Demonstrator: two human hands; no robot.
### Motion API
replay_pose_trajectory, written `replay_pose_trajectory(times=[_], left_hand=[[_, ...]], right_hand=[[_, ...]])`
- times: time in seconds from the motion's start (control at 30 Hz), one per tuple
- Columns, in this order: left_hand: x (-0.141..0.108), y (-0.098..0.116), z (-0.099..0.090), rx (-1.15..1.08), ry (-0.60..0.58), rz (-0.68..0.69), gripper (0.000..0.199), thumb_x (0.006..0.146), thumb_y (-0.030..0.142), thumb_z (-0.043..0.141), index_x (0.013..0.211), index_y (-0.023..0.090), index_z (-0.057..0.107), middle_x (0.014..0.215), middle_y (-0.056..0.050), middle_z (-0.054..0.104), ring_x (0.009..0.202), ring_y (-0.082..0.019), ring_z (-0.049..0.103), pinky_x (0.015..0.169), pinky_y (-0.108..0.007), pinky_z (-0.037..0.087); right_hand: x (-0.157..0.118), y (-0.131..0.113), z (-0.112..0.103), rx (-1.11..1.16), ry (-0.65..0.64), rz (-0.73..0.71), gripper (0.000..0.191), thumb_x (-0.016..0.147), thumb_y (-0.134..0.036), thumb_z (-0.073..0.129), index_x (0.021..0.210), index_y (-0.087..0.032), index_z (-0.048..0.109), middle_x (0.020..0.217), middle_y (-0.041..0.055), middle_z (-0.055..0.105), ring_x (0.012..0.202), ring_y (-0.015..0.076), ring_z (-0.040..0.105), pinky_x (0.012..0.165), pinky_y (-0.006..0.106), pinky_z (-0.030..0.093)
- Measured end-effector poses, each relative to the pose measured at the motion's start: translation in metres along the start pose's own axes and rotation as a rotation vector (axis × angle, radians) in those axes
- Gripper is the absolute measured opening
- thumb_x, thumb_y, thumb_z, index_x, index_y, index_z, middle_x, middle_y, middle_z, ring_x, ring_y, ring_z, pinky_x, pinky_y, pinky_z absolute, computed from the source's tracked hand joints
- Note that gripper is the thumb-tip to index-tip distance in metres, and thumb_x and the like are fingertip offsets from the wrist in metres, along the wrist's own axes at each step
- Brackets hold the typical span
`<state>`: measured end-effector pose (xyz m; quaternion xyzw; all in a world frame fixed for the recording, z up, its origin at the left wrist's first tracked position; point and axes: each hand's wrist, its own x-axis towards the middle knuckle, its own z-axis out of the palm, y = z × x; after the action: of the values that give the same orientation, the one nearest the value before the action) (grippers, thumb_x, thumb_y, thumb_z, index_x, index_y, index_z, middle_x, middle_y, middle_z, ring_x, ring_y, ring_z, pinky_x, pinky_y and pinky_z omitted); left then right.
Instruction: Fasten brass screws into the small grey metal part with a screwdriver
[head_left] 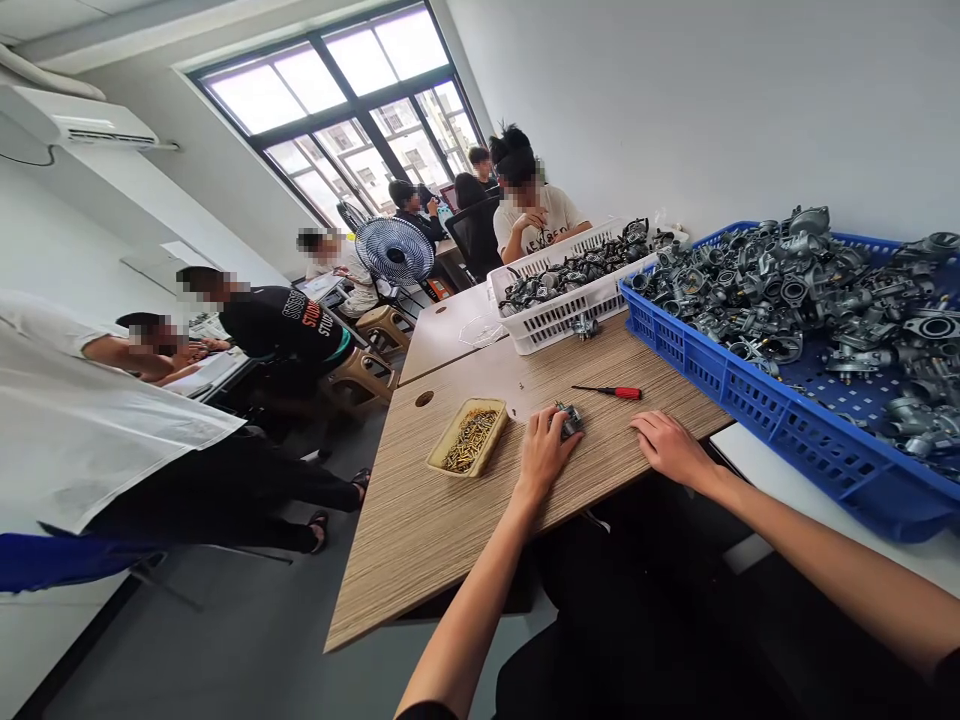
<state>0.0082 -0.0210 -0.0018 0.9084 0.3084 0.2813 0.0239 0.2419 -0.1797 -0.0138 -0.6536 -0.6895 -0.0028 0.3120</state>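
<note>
My left hand (541,458) rests on the wood-grain table (390,530) with its fingers closed around a small grey metal carburetor (573,422). To the right, my right hand (669,446) lies palm down at the table's near edge, fingers stretched out and holding nothing. Just beyond it lies a screwdriver (619,393) with a red handle, its dark shaft pointing left. A pale yellow tray (435,462) full of small brass-coloured parts stands left of my left hand.
A blue crate (720,400) heaped with carburetors stands on the right. Behind the table's middle is a white basket (536,330) of dark parts, with another carburetor (584,326) beside it. A person (536,215) sits opposite. Other people and a fan (395,250) are farther left.
</note>
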Motion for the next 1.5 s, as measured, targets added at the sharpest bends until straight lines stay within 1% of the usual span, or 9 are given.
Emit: replay_pose_trajectory(times=[0.27,0.43,0.57,0.73,0.9,0.97,1.1,1.27,1.5], left_hand=[[0.002,-0.003,0.001,-0.062,-0.025,-0.065,0.031,0.093,0.034,0.074,0.120,0.026,0.062,0.127,-0.011,0.062,0.121,-0.033,0.055,0.109,-0.050,0.049],[0.000,-0.001,0.000,-0.108,0.000,-0.069,0.052,0.091,0.037,0.077,0.136,0.024,0.054,0.132,-0.014,0.061,0.125,-0.032,0.055,0.114,-0.050,0.046],[0.001,-0.001,-0.001,-0.144,0.101,-0.133,0.064,0.092,0.044,0.075,0.145,0.021,0.047,0.144,-0.017,0.055,0.136,-0.034,0.051,0.119,-0.053,0.041],[0.007,-0.005,-0.002,-0.351,0.059,-0.227,0.054,0.096,0.038,0.065,0.144,0.019,0.048,0.140,-0.016,0.061,0.133,-0.029,0.059,0.115,-0.047,0.047],[0.007,-0.004,-0.004,-0.441,0.038,-0.245,0.049,0.089,0.032,0.070,0.134,0.019,0.054,0.131,-0.013,0.068,0.124,-0.027,0.065,0.109,-0.044,0.051],[0.006,-0.002,-0.005,-0.437,0.039,-0.254,0.047,0.087,0.031,0.072,0.130,0.020,0.055,0.125,-0.011,0.069,0.119,-0.027,0.067,0.106,-0.043,0.053],[0.006,-0.001,-0.005,-0.422,0.046,-0.277,0.051,0.083,0.033,0.076,0.128,0.021,0.055,0.121,-0.010,0.069,0.114,-0.027,0.068,0.104,-0.043,0.054],[0.010,-0.007,-0.003,-0.438,0.010,-0.310,0.068,0.079,0.042,0.080,0.136,0.018,0.054,0.110,-0.009,0.072,0.103,-0.028,0.071,0.097,-0.042,0.056],[0.012,-0.013,-0.003,-0.510,-0.031,-0.343,0.052,0.079,0.046,0.079,0.123,0.020,0.067,0.106,-0.007,0.076,0.090,-0.023,0.071,0.085,-0.035,0.055]], right_hand=[[0.000,0.000,-0.002,0.027,-0.009,0.003,0.033,0.099,-0.014,0.047,0.122,-0.020,0.070,0.124,0.0125,0.072,0.119,0.0295,0.064,0.104,0.049,0.054],[0.000,0.001,0.000,0.020,-0.008,0.008,0.031,0.100,-0.014,0.046,0.121,-0.018,0.069,0.125,0.0134,0.072,0.120,0.0298,0.064,0.105,0.049,0.054],[-0.001,0.004,0.002,0.025,-0.001,0.007,0.032,0.099,-0.015,0.047,0.124,-0.019,0.067,0.126,0.0124,0.071,0.119,0.0289,0.065,0.107,0.049,0.053],[0.013,0.014,0.006,-0.016,0.093,0.029,0.041,0.099,-0.021,0.051,0.139,-0.020,0.057,0.138,0.0150,0.062,0.126,0.0305,0.061,0.110,0.050,0.052],[0.045,0.030,0.018,-0.147,0.169,0.099,0.055,0.096,-0.028,0.058,0.149,-0.015,0.049,0.143,0.0211,0.056,0.127,0.0358,0.058,0.108,0.054,0.051],[0.057,0.036,0.023,-0.168,0.168,0.142,0.049,0.096,-0.031,0.059,0.143,-0.016,0.055,0.133,0.0207,0.061,0.118,0.0352,0.062,0.100,0.052,0.054],[0.072,0.045,0.026,-0.130,0.150,0.167,0.019,0.097,-0.033,0.056,0.106,-0.020,0.066,0.099,0.0138,0.068,0.094,0.0294,0.067,0.085,0.043,0.056],[0.075,0.047,0.006,-0.073,0.130,0.133,0.022,0.101,-0.035,0.043,0.095,-0.022,0.060,0.083,0.0100,0.071,0.076,0.0267,0.069,0.069,0.037,0.055],[0.067,0.026,-0.059,0.189,-0.002,0.119,0.034,0.100,-0.048,0.049,0.108,-0.022,0.069,0.090,0.0066,0.078,0.077,0.0245,0.072,0.069,0.035,0.057]])
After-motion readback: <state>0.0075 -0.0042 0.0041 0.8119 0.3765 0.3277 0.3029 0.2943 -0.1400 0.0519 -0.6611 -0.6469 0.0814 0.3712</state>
